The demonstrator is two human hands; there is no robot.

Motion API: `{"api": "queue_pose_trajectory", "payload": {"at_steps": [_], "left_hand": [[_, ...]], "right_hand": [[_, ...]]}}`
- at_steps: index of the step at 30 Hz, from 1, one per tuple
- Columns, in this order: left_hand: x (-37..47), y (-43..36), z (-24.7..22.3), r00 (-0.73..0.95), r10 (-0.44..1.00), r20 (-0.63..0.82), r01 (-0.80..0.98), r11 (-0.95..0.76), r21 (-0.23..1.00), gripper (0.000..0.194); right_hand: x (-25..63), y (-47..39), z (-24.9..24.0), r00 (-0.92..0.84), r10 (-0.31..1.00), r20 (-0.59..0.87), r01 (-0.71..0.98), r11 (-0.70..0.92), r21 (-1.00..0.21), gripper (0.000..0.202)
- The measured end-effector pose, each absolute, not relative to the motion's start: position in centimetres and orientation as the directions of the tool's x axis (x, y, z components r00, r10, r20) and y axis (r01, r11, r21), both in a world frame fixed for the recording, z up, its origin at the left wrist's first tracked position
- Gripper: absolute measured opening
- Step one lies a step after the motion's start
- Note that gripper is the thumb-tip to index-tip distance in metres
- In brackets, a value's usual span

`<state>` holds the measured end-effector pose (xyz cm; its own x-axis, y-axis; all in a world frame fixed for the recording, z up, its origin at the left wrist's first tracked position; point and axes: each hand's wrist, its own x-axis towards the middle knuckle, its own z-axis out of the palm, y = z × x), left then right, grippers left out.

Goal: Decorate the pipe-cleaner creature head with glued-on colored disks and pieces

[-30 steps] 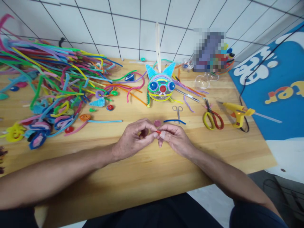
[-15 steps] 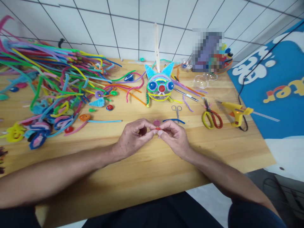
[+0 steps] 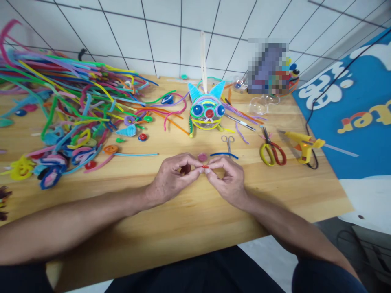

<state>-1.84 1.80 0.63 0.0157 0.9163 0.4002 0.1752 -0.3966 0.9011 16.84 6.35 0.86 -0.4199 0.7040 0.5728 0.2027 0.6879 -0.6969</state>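
Note:
Between my fingertips, near the middle of the wooden table, is a small red piece (image 3: 205, 166). My left hand (image 3: 175, 177) pinches its left side with thumb and forefinger. From the right, my right hand (image 3: 227, 179) pinches the same piece, fingertips almost touching those of the left. Just behind them lies a small pink disc (image 3: 202, 156), with a short dark blue pipe cleaner (image 3: 224, 155) to its right. Farther back stands a round decorated figure (image 3: 207, 113) with light blue pointed ears, blue eyes and a red nose.
Many coloured pipe cleaners (image 3: 76, 81) cover the table's left side. Small silver scissors (image 3: 228, 142), red-and-yellow-handled scissors (image 3: 271, 152) and a yellow glue gun (image 3: 304, 144) lie to the right. Clear plastic balls (image 3: 259, 106) are at the back right, near a tiled wall (image 3: 165, 36).
The red piece shows a little more between my fingertips, and my fingers have shifted slightly around it. The whole view has moved slightly.

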Motion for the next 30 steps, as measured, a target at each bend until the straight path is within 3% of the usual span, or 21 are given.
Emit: {"api": "queue_pose_trajectory", "payload": {"at_steps": [8, 16, 21, 30], "left_hand": [[-1.9, 1.9, -0.1, 0.004, 0.986, 0.167, 0.120, -0.167, 0.979, 0.013], [-1.8, 1.5, 0.4, 0.035, 0.979, 0.201, 0.092, -0.204, 0.975, 0.014], [-1.9, 1.5, 0.4, 0.025, 0.984, 0.179, 0.090, -0.180, 0.979, 0.013], [-2.4, 3.1, 0.2, -0.045, 0.983, -0.178, -0.150, 0.169, 0.974, 0.022]], "right_hand": [[16.9, 6.3, 0.5, -0.388, 0.812, 0.436, 0.175, 0.530, -0.830, 0.012], [17.3, 5.7, 0.1, -0.404, 0.836, 0.371, 0.092, 0.440, -0.893, 0.012], [17.7, 5.7, 0.2, -0.432, 0.860, 0.273, 0.135, 0.360, -0.923, 0.006], [18.7, 7.1, 0.9, -0.309, 0.949, 0.055, 0.206, 0.123, -0.971, 0.018]]}}
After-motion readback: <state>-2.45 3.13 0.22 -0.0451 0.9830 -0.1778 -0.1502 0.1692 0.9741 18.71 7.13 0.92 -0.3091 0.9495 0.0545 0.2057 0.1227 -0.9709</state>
